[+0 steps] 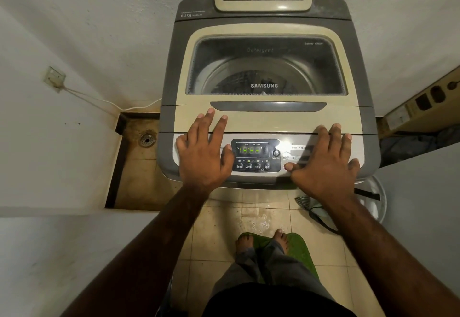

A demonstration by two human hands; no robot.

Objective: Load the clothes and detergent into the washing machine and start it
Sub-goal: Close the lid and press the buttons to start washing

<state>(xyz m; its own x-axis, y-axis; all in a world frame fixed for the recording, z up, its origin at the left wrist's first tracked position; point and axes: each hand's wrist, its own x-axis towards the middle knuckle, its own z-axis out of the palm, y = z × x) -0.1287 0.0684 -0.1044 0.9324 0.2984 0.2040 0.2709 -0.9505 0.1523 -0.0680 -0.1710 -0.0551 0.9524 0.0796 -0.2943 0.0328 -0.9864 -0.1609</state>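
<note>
A top-loading washing machine point(267, 92) fills the centre of the view, backed against a rough white wall point(99, 17) at 12 o'clock. Its cream lid point(268, 120) is shut, and through the glass window point(266, 67) the steel drum shows; whether clothes lie inside cannot be told. The control panel point(254, 156) runs along the front edge, with a green lit display point(250, 150) and buttons marked Soak, Wash, Rinse and Spin below it.

The left hand point(202, 153) lies flat on the panel at 9 o'clock of the display, its fingers point(210, 115) spread wide and reaching onto the lid, holding nothing. The right hand point(323, 162) lies flat at 3 o'clock of the display, fingers spread wide too and empty, with the thumb tip touching a small round button point(286, 166) on the panel.

At 9 o'clock of the machine the floor drops into a stained recess with a round drain point(147, 139). A white cable point(104, 101) runs from a wall socket point(54, 78) at 10 o'clock toward the machine's back corner. At 3 o'clock a cardboard box point(420, 107) sits on a ledge above dark cloth. The floor point(219, 229) at 6 o'clock is beige tile, wet just in front of the machine. The person's bare feet point(245, 242) stand on a green mat point(298, 247). At 4 o'clock a white basket point(378, 199) stands beside the machine, partly behind the right forearm.
</note>
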